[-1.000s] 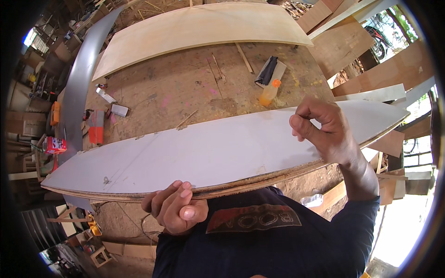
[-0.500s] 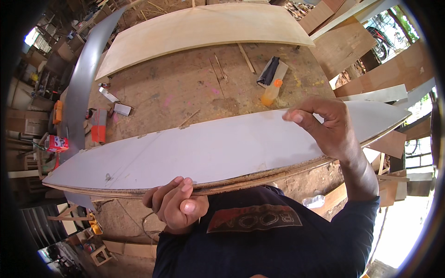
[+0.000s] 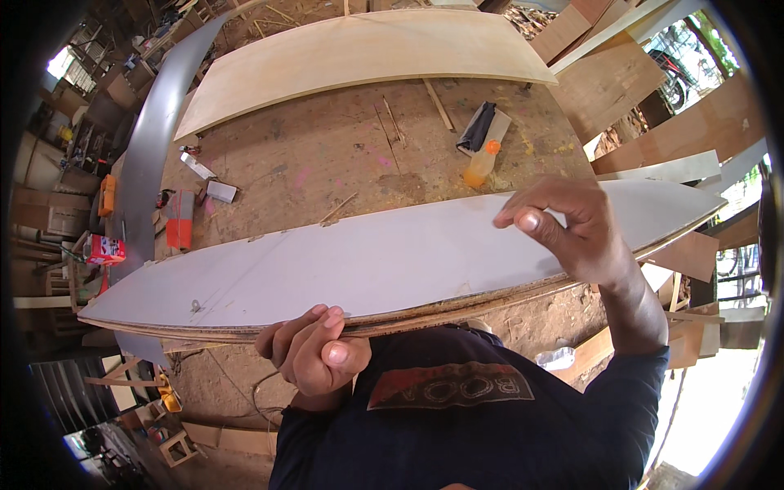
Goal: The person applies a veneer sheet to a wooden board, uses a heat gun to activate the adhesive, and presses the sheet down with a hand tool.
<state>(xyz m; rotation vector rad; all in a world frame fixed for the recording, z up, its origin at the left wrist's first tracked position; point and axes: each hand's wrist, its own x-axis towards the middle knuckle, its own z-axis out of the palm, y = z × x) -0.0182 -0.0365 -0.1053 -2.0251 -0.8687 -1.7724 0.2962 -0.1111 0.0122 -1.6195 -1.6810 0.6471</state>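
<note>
1. A long white board (image 3: pixel 384 261) spans the middle of the frame, its face smooth with faint scratches, its rough brown layered edge facing the lower border; fisheye bending tapers its ends.
2. At lower centre, the left hand (image 3: pixel 314 351) has its fingers curled at that edge; I cannot tell whether they clamp it.
3. Right of centre, the right hand (image 3: pixel 567 229) arches over the white face, hiding part of it, thumb and forefinger bent towards each other; whether their tips meet, I cannot tell.
4. Behind lies a stained, paint-flecked wooden worktop (image 3: pixel 327 151), carrying a pale, fine-grained panel (image 3: pixel 367 61) across the top.
5. Near the board's far edge stand or lie an orange-capped bottle (image 3: pixel 482 167) and a thin wood splinter (image 3: pixel 339 209); left, a red-and-grey box (image 3: pixel 180 220).
6. A glossy grey strip (image 3: pixel 151 147) curves down the upper left; brown wooden sheets (image 3: pixel 616 86) crowd the upper right.
</note>
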